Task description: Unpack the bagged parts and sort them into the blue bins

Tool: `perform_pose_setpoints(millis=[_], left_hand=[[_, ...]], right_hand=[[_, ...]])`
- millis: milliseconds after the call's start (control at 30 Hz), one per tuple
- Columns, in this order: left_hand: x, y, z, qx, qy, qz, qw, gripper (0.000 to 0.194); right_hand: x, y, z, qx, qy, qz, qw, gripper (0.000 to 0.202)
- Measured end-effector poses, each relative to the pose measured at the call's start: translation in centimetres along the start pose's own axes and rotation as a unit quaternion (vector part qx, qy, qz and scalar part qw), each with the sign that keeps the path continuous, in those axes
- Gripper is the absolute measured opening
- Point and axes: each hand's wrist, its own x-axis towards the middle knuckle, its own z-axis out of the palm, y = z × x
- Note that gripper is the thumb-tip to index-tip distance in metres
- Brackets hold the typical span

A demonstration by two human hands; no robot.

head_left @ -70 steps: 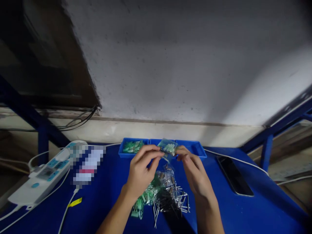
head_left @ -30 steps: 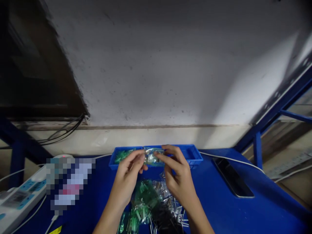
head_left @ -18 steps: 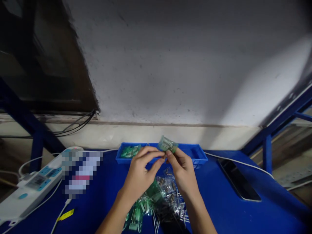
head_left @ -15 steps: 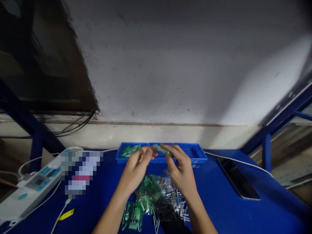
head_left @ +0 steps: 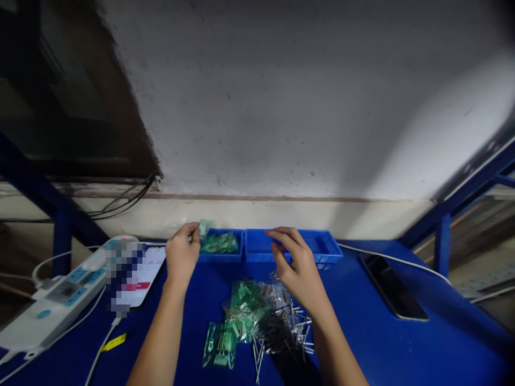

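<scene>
My left hand (head_left: 183, 251) pinches a small green packet (head_left: 205, 227) above the left compartment of the blue bins (head_left: 223, 258), where several green packets (head_left: 220, 243) lie. My right hand (head_left: 294, 260) is over the front edge of the middle bin, fingers curved and apart, with nothing between them. Below the hands, a pile of green bags (head_left: 246, 295), clear bags and loose metal pins (head_left: 257, 356) is spread on the blue table. One green bag (head_left: 219, 346) lies at the pile's left edge.
On the left are a white power strip (head_left: 60, 300), a lit phone (head_left: 155, 262), cables and a yellow tag (head_left: 115, 342). A dark phone (head_left: 393, 287) lies on the right. A white cable (head_left: 398, 260) runs behind it, near the wall.
My left hand has moved left with the green packet, away from my right hand. My right hand has let go of the packet and stayed near the same place.
</scene>
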Motion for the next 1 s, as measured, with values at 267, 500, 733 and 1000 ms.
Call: perform_pose_setpoints(millis=[267, 500, 733, 1000], left_hand=[[-0.2, -0.2, 1.3, 0.060, -0.231, 0.029, 0.971, 0.037], [-0.8, -0.1, 1.7, 0.081, -0.251, 0.060, 0.963, 0.043], [-1.4, 1.9, 0.9, 0.017, -0.204, 0.109, 0.973, 0.038], [-2.7, 3.6, 0.4, -0.089, -0.321, 0.149, 0.931, 0.034]], right_hand=[[-0.8, 1.4, 0.4, -0.081, -0.250, 0.052, 0.963, 0.042], [-2.1, 3.4, 4.6, -0.088, -0.419, 0.130, 0.894, 0.062], [-2.0, 4.1, 6.9, -0.130, -0.410, 0.128, 0.894, 0.049], [-1.9, 5.2, 6.8, -0.109, -0.343, 0.118, 0.925, 0.030]])
